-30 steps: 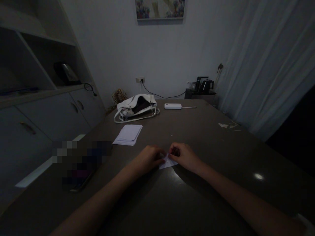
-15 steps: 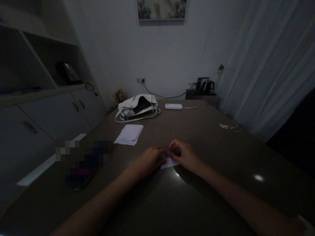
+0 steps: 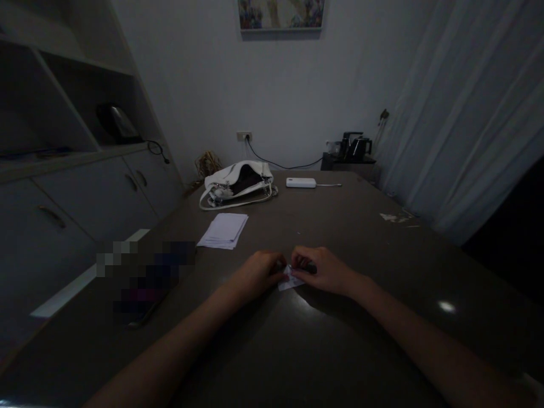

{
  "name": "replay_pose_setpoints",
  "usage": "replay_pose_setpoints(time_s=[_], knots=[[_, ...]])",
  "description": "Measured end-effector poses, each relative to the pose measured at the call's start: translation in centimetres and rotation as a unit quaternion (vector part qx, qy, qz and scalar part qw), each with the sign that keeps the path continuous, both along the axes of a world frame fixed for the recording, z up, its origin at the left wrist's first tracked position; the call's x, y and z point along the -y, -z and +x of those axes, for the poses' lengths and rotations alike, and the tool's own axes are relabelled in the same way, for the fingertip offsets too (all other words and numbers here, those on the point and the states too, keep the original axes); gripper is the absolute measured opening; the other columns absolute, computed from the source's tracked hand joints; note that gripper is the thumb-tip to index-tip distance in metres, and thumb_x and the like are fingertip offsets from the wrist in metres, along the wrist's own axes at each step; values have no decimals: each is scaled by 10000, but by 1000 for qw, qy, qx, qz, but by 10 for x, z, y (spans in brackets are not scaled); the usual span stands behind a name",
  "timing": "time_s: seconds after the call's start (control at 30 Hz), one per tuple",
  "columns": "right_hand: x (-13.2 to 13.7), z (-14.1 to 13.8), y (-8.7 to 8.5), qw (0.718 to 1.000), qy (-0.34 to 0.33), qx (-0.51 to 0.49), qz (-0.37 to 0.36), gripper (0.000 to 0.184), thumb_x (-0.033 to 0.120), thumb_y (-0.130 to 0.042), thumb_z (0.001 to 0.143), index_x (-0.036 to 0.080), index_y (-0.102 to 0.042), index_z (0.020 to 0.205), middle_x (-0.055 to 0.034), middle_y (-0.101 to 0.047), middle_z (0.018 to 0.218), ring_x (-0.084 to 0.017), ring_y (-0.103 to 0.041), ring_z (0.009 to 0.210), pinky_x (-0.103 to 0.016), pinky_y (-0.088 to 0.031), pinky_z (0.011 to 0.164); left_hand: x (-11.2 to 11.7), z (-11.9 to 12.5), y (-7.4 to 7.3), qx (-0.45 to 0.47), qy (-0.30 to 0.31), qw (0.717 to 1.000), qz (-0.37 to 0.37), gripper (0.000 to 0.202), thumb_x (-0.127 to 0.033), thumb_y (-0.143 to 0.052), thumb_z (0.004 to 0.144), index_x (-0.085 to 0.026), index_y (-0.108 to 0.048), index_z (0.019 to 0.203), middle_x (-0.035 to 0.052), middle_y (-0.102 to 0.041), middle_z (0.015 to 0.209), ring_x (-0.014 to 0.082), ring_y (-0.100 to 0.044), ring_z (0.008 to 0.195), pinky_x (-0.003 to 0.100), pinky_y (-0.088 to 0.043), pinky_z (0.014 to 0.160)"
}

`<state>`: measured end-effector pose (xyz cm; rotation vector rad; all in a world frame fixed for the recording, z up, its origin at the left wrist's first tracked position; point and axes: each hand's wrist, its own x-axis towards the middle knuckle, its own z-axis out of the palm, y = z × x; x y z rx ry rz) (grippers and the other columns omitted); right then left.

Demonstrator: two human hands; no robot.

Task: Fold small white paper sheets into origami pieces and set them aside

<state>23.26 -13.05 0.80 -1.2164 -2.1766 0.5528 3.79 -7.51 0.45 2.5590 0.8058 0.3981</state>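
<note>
A small piece of white paper (image 3: 289, 283), apparently folded, lies on the dark tabletop (image 3: 272, 351) between my hands. My left hand (image 3: 262, 271) has its fingers closed on the paper's left side. At the right side, my right hand (image 3: 319, 268) pinches the paper near its upper edge, fingers curled in. Both sets of fingertips are close together and partly cover the paper, so its exact folds are hard to make out. Farther off to the left sits a stack of white paper sheets (image 3: 225, 229).
A white handbag (image 3: 238, 184) stands open at the back, with a white power bank (image 3: 301, 182) to its right. Paper scraps (image 3: 395, 217) lie at the right. A blurred-out phone-like object (image 3: 153, 283) rests at the left. Behind are kettles (image 3: 357, 148) and cabinets (image 3: 97, 192).
My right hand has lowered slightly and its fingers have closed in over the paper. My left hand stays at the paper's left side. The view has shifted slightly.
</note>
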Motion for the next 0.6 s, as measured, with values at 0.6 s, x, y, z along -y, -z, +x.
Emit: replay_pose_setpoints(time_s=[0.6], knots=[[-5,1,5,998,-2,-58,-34,87,109,-586,737,180,-562,780,0,-635,766,-123,-635,750,-247,-497,705,3,2,-4,-15,9,1000,0,209,-282,-571,811,-183,-670,966,39,-616,783,125,-549,660,202,-356,580]])
